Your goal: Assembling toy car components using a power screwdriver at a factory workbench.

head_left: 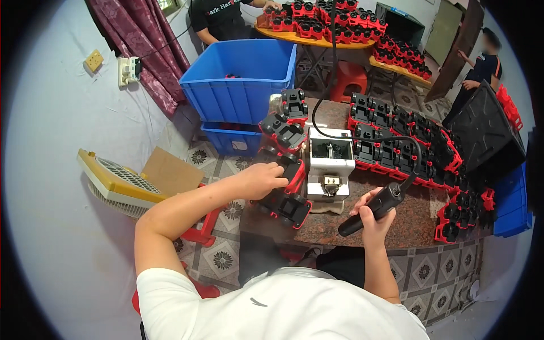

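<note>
My right hand (374,222) is wrapped round a black corded electric screwdriver (391,195), held above the front of the stone-topped table. My left hand (259,180) is closed on the edge of an upside-down red and black toy car (293,170), left of a white screw feeder (331,161). Its thumb side hides part of that car. Another upturned toy car (288,208) lies nearer me, just below this hand. Farther back in the same line is a toy car (283,131) with its black underside and wheels showing.
Rows of upturned toy cars (378,150) cover the table's right side. Blue bins (238,93) stand at the far left, a black crate (487,133) at the right. The screwdriver's cable (334,73) hangs from above. A fan (122,184) is on the left; two people are farther off.
</note>
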### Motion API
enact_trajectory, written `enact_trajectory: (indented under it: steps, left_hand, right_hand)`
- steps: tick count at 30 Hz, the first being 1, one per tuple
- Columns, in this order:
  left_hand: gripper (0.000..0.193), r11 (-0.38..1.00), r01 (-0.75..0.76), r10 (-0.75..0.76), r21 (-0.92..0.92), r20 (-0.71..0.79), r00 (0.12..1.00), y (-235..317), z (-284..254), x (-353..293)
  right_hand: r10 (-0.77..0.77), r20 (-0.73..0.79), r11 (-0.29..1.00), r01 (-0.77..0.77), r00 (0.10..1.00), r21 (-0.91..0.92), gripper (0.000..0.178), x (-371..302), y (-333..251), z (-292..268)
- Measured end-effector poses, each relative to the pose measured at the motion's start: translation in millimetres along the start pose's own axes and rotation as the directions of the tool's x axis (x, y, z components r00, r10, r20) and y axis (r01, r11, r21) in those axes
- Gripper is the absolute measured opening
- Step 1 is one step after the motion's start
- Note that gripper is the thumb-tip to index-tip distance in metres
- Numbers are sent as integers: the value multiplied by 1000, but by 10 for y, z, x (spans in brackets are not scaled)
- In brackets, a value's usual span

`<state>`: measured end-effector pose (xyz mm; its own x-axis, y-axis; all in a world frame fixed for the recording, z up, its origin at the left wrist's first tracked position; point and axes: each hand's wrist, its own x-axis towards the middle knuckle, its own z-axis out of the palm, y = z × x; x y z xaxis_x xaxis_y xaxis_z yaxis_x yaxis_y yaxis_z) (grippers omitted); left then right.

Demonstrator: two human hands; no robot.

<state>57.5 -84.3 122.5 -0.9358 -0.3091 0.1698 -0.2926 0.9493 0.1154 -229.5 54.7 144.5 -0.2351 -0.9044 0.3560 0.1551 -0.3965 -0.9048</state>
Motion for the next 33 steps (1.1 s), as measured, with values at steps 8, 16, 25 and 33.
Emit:
enact_trajectory:
  steps: [8, 16, 25, 33]
  left_hand:
    - [32, 936, 325, -346, -138, -180, 921, -82, -671, -415]
    - [24, 548, 758, -826, -355, -374, 422, -2182, -956, -392]
    - [25, 266, 478, -822, -837, -456, -341, -4293, -404, 630]
    - [46, 398, 522, -872, -755, -488, -42, -4855, 216, 967]
  right_hand:
    - [81, 21, 981, -84, 996, 173, 37, -29, -35, -90]
    - [130, 15, 951, -129, 991, 281, 47, 147, -18, 0]
    - [229, -45, 946, -211, 972, 247, 44, 379, 140, 46]
    - [283, -41, 947, -272, 958, 170, 46, 451, 230, 29]
